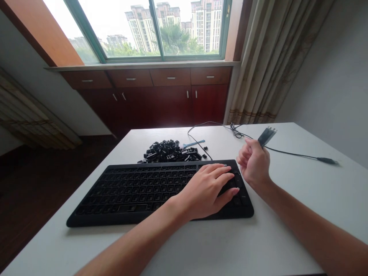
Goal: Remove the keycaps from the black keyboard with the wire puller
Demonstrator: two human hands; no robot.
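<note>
A black keyboard [135,214] lies on the white table, most of its keys bare of caps. Across its right end rests my left hand [211,186], palm down with the fingers stretched out, covering part of the number pad. My right hand [254,161] is closed in a fist just beyond the keyboard's right corner. It grips a dark grey keycap puller [267,137], whose pronged end sticks up above the thumb. A thin wire shows below the fist. Behind the keyboard is a heap of loose black keycaps [165,150].
A thin blue brush-like stick [194,143] lies beside the heap. The keyboard's black cable [290,152] runs over the table [310,191] behind my right hand, with a tied bundle and a plug at its end. Cupboards [169,101] stand under the window beyond.
</note>
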